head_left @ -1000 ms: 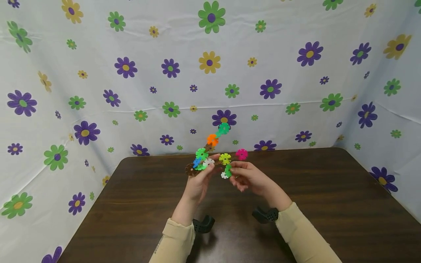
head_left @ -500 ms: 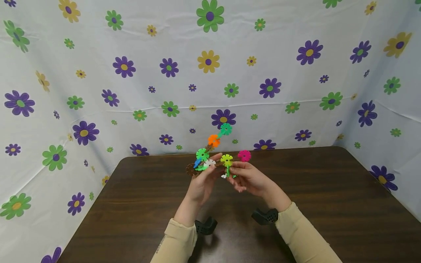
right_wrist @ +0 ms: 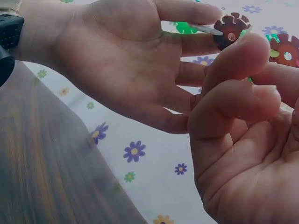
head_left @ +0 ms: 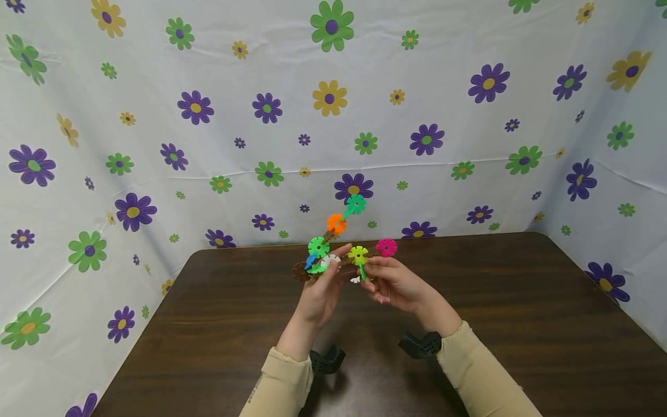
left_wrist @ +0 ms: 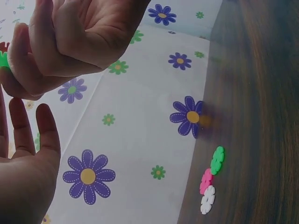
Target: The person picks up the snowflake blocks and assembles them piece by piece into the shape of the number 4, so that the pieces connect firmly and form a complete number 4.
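Notched plastic snowflake discs are joined into a branching chain between the two hands. My left hand (head_left: 319, 294) pinches the chain at a white disc (head_left: 331, 260), thumb on top; its other fingers are extended in the right wrist view. My right hand (head_left: 400, 285) pinches a green disc (head_left: 363, 272), seen nearly edge-on, just below a yellow disc (head_left: 358, 255). A pink disc (head_left: 387, 248) sticks out above the right hand. Orange (head_left: 336, 224) and teal (head_left: 356, 204) discs rise from the left part. A brown disc (right_wrist: 229, 32) shows between the fingertips in the right wrist view.
Both hands are above a dark wooden table (head_left: 219, 324). A flower-print cloth (head_left: 229, 139) hangs behind it and at the sides. In the left wrist view, green (left_wrist: 217, 160), pink (left_wrist: 206, 181) and white (left_wrist: 208, 199) discs lie in a row near the table's edge.
The green disc at my right fingers has turned from facing the head camera to nearly edge-on. The white disc under it is now mostly hidden. Both hands have barely shifted.
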### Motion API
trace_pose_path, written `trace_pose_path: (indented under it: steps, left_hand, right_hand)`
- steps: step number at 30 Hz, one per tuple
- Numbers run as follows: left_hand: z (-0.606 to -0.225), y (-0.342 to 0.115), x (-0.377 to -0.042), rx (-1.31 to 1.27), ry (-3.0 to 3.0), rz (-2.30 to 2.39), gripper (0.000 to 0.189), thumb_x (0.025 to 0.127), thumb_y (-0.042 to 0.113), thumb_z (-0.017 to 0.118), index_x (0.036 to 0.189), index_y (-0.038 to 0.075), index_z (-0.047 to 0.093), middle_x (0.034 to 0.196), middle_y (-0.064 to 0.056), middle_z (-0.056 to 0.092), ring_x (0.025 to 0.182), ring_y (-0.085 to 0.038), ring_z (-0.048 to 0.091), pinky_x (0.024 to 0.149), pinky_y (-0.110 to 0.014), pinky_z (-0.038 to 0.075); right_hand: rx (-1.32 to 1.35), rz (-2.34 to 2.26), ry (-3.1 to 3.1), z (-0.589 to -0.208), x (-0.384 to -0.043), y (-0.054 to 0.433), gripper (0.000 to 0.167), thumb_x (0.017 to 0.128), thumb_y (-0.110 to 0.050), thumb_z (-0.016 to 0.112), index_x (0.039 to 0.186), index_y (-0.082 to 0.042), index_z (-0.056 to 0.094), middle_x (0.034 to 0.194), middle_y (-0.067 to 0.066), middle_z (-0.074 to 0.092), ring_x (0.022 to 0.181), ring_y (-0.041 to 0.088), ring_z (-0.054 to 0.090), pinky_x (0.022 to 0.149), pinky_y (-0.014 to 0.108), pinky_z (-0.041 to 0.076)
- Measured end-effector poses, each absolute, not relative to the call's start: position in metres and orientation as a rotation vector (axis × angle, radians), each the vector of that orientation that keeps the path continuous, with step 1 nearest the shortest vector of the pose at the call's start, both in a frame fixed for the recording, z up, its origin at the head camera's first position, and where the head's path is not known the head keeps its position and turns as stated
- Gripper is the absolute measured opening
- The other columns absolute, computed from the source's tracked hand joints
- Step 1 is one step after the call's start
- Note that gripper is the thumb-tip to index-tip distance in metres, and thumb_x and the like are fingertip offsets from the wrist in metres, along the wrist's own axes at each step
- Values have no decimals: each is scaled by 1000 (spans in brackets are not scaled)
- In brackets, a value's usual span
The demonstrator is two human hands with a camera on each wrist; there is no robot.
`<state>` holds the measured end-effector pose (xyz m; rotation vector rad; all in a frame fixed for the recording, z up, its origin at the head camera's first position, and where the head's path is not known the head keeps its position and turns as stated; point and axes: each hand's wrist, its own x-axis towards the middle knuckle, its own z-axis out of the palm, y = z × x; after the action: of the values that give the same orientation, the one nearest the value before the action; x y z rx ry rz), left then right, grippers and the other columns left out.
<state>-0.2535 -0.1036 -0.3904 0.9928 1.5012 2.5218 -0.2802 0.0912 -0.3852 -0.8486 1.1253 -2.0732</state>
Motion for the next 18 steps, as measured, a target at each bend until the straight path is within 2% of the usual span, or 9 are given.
trace_pose_path:
  steps: [5,9,14,18]
  left_hand:
    - [-391,-102,-253,924,1549,2548,30,102,40,48,124,28,64,122,4,59,112,-14,55,100,-37,41]
    - [-389,-100,-253,860,1555,2572,28,104,32,42,122,26,63,123,2,55,110,-15,54,98,-40,40]
    - [-388,-97,-252,880,1499,2597,32,104,26,36,121,25,63,124,2,50,110,-14,50,96,-41,38]
    - [-390,-97,-253,941,1473,2600,31,105,27,37,123,24,62,121,2,54,106,-14,54,97,-36,39]
  right_hand:
    - [-819,-2044,1203,-383,-278,91,19,105,-12,41,96,-6,56,71,-1,56,53,4,54,50,14,46]
    - [-823,-2024,1235,-382,-279,89,24,105,-11,40,93,-6,61,71,-2,58,53,3,54,50,14,45]
    - [-786,-1999,1243,-382,-277,88,20,105,-14,43,96,-6,59,71,-2,52,52,4,45,47,14,42]
    - [-734,-2028,1219,-379,-274,87,15,104,-17,45,100,-5,52,72,-1,46,52,5,40,45,14,40]
